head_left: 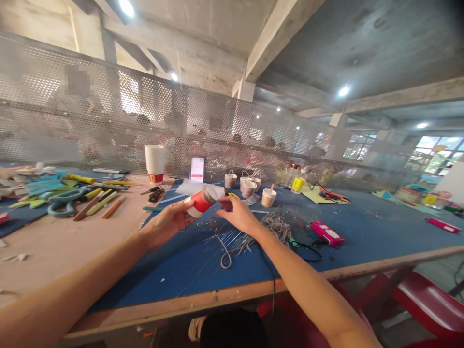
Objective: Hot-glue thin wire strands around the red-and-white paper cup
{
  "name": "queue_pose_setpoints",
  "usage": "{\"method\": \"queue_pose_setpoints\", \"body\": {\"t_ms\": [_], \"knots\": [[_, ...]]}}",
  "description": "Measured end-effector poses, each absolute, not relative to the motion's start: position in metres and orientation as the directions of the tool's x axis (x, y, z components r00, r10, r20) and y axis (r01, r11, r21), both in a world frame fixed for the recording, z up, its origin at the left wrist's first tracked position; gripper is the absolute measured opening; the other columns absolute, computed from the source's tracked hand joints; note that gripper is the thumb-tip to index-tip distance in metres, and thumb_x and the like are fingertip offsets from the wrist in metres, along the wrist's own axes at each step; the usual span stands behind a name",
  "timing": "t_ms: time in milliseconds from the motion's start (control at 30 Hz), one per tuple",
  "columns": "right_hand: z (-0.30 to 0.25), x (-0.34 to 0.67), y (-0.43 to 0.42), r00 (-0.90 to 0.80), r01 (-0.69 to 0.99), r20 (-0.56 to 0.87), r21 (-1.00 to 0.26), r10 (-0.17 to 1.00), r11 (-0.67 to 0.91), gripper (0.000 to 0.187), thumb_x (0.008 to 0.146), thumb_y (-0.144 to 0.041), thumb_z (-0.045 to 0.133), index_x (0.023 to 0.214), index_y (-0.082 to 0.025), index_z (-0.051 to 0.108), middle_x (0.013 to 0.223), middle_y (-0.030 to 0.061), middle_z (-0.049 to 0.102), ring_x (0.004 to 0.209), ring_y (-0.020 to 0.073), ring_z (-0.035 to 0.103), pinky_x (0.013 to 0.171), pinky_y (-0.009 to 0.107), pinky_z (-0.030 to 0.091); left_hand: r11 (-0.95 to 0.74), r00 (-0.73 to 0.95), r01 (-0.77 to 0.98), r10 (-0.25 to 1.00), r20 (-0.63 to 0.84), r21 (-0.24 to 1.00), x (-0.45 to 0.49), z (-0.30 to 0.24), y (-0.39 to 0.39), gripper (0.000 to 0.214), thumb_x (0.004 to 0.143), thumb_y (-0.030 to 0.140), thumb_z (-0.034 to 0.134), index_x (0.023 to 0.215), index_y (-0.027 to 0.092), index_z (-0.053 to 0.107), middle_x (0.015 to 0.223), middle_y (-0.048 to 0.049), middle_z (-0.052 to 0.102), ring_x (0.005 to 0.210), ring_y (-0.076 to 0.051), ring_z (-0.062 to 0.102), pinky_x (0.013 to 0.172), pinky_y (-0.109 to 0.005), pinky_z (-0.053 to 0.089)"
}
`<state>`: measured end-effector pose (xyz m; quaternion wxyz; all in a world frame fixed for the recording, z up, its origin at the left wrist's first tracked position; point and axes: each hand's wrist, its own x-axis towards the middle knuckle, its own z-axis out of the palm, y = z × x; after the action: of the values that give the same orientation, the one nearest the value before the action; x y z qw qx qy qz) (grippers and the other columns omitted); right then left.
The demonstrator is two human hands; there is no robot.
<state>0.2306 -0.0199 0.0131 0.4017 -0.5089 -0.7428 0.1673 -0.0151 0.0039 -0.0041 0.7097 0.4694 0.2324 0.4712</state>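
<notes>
My left hand point(170, 221) is closed around a red and white paper cup point(200, 199), held on its side above the blue table mat point(362, 232). A band of grey cord covers the cup's far end. Close to that end, my right hand point(237, 212) pinches a tool with a yellow tip point(232, 195), whose black cable runs down along my forearm and over the table edge. Below both hands lies a loose heap of grey cord and thin strands point(253, 234).
An upright paper cup point(154, 163) stands at the back left. Several small cord-wrapped cups point(249, 186) stand behind my hands. Scissors point(65, 200) and coloured strips lie left, a pink box point(327, 233) right. A perforated metal screen point(108, 111) backs the table, people behind it.
</notes>
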Motion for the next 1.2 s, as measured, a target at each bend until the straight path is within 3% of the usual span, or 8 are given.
{"method": "queue_pose_setpoints", "body": {"t_ms": [133,267,400,567,667,833,967,1200], "knots": [[0.02,0.277,-0.026,-0.037,0.971,0.317,-0.214,0.948,0.11,0.02,0.093,-0.04,0.069,0.095,-0.02,0.069,0.106,0.0122,0.075,0.102,0.0298,0.072,0.087,0.039,0.051,0.095,0.4,-0.44,0.911,0.1,0.893,-0.014,-0.005,0.004,0.033,0.083,0.029,0.081,0.115,0.02,0.079,0.118,-0.0088,0.081,0.1,-0.023,0.075,0.085,-0.029,0.059],[0.016,0.297,-0.029,0.027,0.992,0.12,-0.124,0.992,-0.012,0.046,0.099,-0.061,0.051,0.089,-0.021,0.071,0.1,0.0132,0.078,0.099,0.0314,0.073,0.079,0.036,0.05,0.089,0.362,-0.426,0.929,0.079,0.9,-0.014,-0.004,0.004,0.032,0.079,0.027,0.085,0.109,0.019,0.079,0.111,-0.0077,0.082,0.093,-0.021,0.076,0.082,-0.028,0.059],[0.012,0.292,-0.028,0.002,0.985,0.085,-0.174,0.996,0.013,0.055,0.092,-0.074,0.053,0.089,-0.023,0.072,0.095,0.0104,0.079,0.093,0.0305,0.074,0.072,0.032,0.047,0.09,0.327,-0.429,0.943,0.062,0.899,-0.013,-0.003,0.004,0.029,0.074,0.023,0.089,0.101,0.018,0.078,0.103,-0.0054,0.082,0.086,-0.019,0.075,0.077,-0.027,0.06],[0.008,0.285,-0.026,0.043,0.974,0.119,-0.227,0.992,-0.015,0.039,0.089,-0.056,0.064,0.072,-0.022,0.07,0.081,0.0092,0.077,0.083,0.0277,0.073,0.066,0.03,0.044,0.089,0.322,-0.426,0.945,0.059,0.901,-0.014,-0.005,0.007,0.022,0.073,0.017,0.086,0.094,0.016,0.08,0.099,-0.0065,0.083,0.084,-0.019,0.075,0.077,-0.028,0.06],[0.008,0.291,-0.024,0.074,0.906,0.111,-0.424,0.991,-0.021,0.036,0.086,-0.047,0.068,0.061,-0.022,0.065,0.058,0.004,0.068,0.069,0.023,0.069,0.064,0.028,0.045,0.081,0.323,-0.433,0.944,0.07,0.898,-0.015,-0.007,0.009,0.023,0.077,0.018,0.084,0.1,0.018,0.08,0.103,-0.006,0.083,0.088,-0.019,0.076,0.08,-0.028,0.06],[0.009,0.299,-0.017,0.132,0.448,0.077,-0.894,0.988,0.01,0.03,0.082,-0.043,0.072,0.065,-0.021,0.059,0.052,-0.003,0.058,0.05,0.0131,0.056,0.052,0.023,0.043,0.097,0.311,-0.443,0.949,0.051,0.891,-0.018,-0.006,0.011,0.027,0.081,0.018,0.083,0.108,0.017,0.078,0.105,-0.0059,0.083,0.089,-0.019,0.076,0.081,-0.027,0.062],[0.014,0.291,-0.02,0.083,0.25,0.082,-0.967,0.993,0.059,0.033,0.088,-0.05,0.06,0.075,-0.02,0.06,0.063,-0.0022,0.059,0.051,0.0096,0.052,0.051,0.022,0.045,0.104,0.295,-0.458,0.955,0.041,0.883,-0.017,-0.005,0.011,0.023,0.08,0.016,0.084,0.102,0.015,0.077,0.098,-0.0068,0.083,0.082,-0.018,0.077,0.075,-0.025,0.063],[0.02,0.271,-0.035,-0.142,-0.248,0.127,-0.965,0.982,0.089,0.022,0.07,-0.032,0.075,0.08,-0.019,0.061,0.076,-0.001,0.064,0.059,0.0091,0.055,0.055,0.022,0.047,0.074,0.279,-0.464,0.958,0.066,0.883,-0.015,-0.003,0.007,0.019,0.076,0.017,0.088,0.092,0.017,0.078,0.09,-0.0065,0.083,0.073,-0.018,0.077,0.07,-0.025,0.064]]}}
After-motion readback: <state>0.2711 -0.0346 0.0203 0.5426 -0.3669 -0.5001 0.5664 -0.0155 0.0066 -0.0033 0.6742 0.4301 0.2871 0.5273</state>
